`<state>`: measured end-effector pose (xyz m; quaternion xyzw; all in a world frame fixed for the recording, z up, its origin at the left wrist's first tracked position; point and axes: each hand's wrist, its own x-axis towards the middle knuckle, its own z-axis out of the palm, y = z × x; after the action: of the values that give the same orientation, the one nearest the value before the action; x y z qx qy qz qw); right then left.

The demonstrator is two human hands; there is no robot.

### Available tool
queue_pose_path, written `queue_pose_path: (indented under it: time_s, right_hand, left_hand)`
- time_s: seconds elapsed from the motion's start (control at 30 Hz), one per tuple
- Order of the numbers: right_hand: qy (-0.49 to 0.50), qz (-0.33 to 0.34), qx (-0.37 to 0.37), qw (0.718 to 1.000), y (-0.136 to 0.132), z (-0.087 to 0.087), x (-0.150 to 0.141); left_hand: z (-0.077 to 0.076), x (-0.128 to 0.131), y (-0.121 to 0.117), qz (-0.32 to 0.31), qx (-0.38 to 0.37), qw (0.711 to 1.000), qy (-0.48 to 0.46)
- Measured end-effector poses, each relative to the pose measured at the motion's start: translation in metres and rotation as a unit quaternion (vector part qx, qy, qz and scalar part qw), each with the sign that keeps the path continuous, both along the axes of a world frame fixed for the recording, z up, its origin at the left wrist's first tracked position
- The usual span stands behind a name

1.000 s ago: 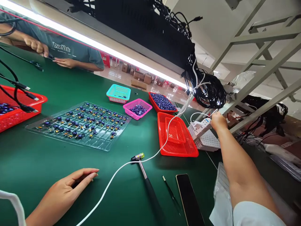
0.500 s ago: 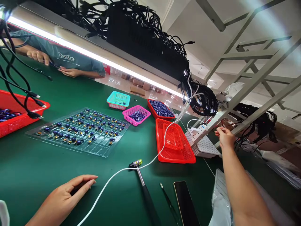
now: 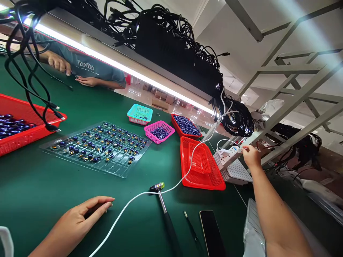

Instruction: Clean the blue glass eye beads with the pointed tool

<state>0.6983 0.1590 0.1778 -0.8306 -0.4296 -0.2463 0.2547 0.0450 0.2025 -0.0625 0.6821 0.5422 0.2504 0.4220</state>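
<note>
While cable (image 3: 144, 193) crosses the hammer (image 3: 167, 222), left hand (image 3: 80, 216) lies loose, right hand's (image 3: 250, 156) grip unclear.

Surface (image 3: 139, 226): plain dark green. Power strip (image 3: 227, 156): white, blue mark. Long cable (image 3: 146, 193): white. Cable coil (image 3: 237, 119): glossy black. Front basket (image 3: 214, 176): bright red, mesh-patterned. Small basket (image 3: 150, 137): magenta. Basket beyond (image 3: 133, 110): turquoise. Beads (image 3: 186, 125): dark violet-blue. Tray (image 3: 115, 170): clear, line-patterned. Hammer (image 3: 163, 203): black handle, silver shaft, yellow-green tip. Phone (image 3: 211, 230): black, gold edge. Co-worker's shirt (image 3: 104, 71): grey-teal, white "hello" lettering.

One power strip (image 3: 230, 156), one hammer (image 3: 167, 215), one phone (image 3: 212, 232), one clear tray (image 3: 118, 168), perhaps seven baskets (image 3: 199, 182).
</note>
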Motion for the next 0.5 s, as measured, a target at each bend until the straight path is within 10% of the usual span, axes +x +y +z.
queue_pose_path:
  time_s: [0.5]
  right_hand:
    - [-0.031, -0.111, -0.141, 0.983, -0.007, 0.016, 0.0]
  left_hand:
    - [0.004, 0.001, -0.003, -0.02, 0.02, 1.0, -0.007]
